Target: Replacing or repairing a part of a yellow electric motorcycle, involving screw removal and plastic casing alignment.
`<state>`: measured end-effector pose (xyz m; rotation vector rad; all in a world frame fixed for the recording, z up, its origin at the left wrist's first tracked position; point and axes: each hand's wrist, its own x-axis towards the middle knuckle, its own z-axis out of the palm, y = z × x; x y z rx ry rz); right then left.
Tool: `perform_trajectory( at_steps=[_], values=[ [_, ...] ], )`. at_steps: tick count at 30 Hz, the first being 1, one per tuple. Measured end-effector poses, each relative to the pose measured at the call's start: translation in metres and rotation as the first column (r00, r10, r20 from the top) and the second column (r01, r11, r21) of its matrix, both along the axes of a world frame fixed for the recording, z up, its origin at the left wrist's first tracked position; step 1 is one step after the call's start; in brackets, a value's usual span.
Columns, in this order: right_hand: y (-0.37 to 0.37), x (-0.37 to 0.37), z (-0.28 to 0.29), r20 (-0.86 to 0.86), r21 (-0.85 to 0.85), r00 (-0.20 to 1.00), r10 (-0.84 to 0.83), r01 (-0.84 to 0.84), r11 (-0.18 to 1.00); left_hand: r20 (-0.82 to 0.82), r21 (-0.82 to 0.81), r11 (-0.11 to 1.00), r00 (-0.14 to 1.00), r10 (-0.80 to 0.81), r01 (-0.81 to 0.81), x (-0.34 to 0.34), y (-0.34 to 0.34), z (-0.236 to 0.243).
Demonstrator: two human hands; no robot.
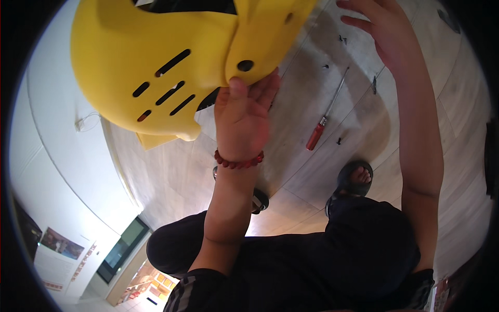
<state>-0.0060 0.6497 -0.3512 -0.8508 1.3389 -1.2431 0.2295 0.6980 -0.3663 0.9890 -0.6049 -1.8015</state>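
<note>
A large yellow moulded plastic shell (202,47) with slanted slots and round holes fills the upper left. My left hand (241,122), wearing a red bead bracelet (239,162), grips its lower edge. The thumb lies on the outer face below a round hole, while the fingers reach to the edge and are partly hidden. At the upper right my right hand (382,31) is held in the air with its fingers apart and nothing in it. Between the two forearms, a screwdriver (316,134) with a red handle lies on the floor, its shaft pointing away from me.
Several small dark screw-like pieces (339,141) are scattered on the wood-look floor (291,203) around the screwdriver. My feet in dark sandals (355,177) rest nearby. A white wall (62,140) rises at the left, with a cable (86,122) beside the shell.
</note>
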Motion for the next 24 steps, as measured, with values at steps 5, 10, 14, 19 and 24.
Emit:
perform_trajectory(
  at_steps=[5,10,14,19,24],
  values=[
    [0.036,-0.003,0.021,0.035,-0.557,0.875,0.483,-0.384,0.736,0.047,-0.071,0.997,0.999,-0.022,0.025,0.004,-0.002,-0.001],
    [0.069,-0.033,0.088,-0.048,-0.472,0.75,0.66,-0.599,0.646,0.08,-0.069,0.998,0.997,0.015,-0.01,-0.003,0.004,-0.002],
    [0.074,-0.035,0.089,-0.042,-0.496,0.786,0.617,-0.552,0.67,0.134,-0.052,0.998,0.991,-0.011,0.018,-0.002,0.003,-0.001],
    [0.081,-0.03,0.072,0.046,-0.455,0.81,0.584,-0.503,0.734,0.214,-0.052,0.999,0.977,-0.001,0.012,0.005,0.003,0.005],
    [0.087,-0.036,0.06,0.095,-0.348,0.857,0.507,-0.449,0.823,0.168,-0.063,0.997,0.985,-0.029,0.04,0.002,-0.002,0.002]
  ],
)
